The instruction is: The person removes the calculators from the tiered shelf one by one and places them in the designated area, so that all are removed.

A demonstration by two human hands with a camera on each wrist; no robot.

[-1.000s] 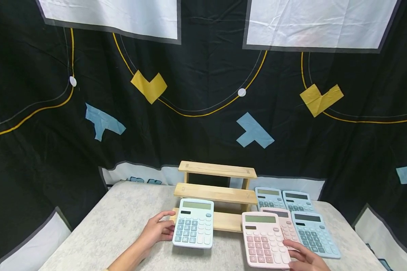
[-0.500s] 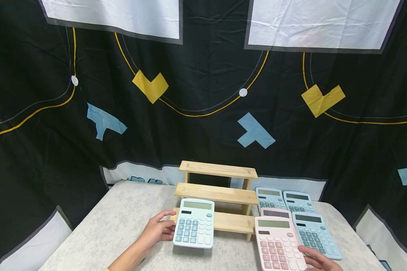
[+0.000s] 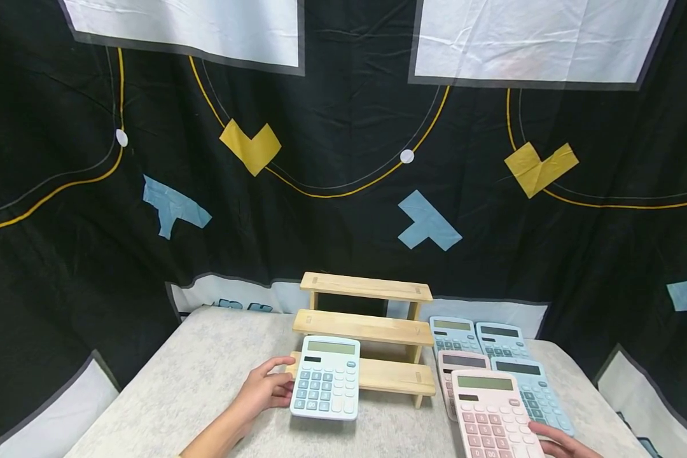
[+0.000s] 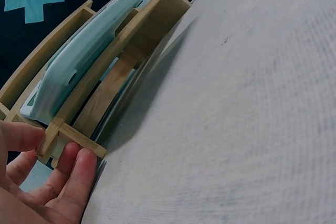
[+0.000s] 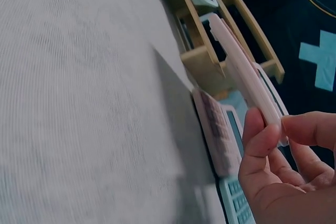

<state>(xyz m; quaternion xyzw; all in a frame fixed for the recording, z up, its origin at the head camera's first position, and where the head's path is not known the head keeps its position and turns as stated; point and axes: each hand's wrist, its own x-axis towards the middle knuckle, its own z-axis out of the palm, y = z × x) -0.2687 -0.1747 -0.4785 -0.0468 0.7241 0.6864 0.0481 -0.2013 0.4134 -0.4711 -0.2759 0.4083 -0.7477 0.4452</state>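
A light-blue calculator [image 3: 326,378] leans on the lowest step of a tiered wooden stand [image 3: 389,376]. My left hand [image 3: 263,388] grips the left end of that step; in the left wrist view, its thumb [image 4: 23,137] is by the wood and the calculator's lower corner, fingers beneath at the leg. My right hand [image 3: 567,442] pinches a pink calculator [image 3: 495,413] by its right edge. The right wrist view shows this pink calculator [image 5: 247,69] raised off the table, between thumb and fingers. In the head view it partly covers another pink calculator [image 3: 448,372].
To the right of the stand lie several more calculators: two blue ones at the back, a blue one [image 3: 541,394] in front, and the pink one. They rest on a grey-white table [image 3: 206,356]. A black cloth backdrop [image 3: 332,242] hangs behind.
My right hand has carried the pink calculator to the right, away from the stand, uncovering the lowest step's right end. My left hand and the light-blue calculator have stayed put.
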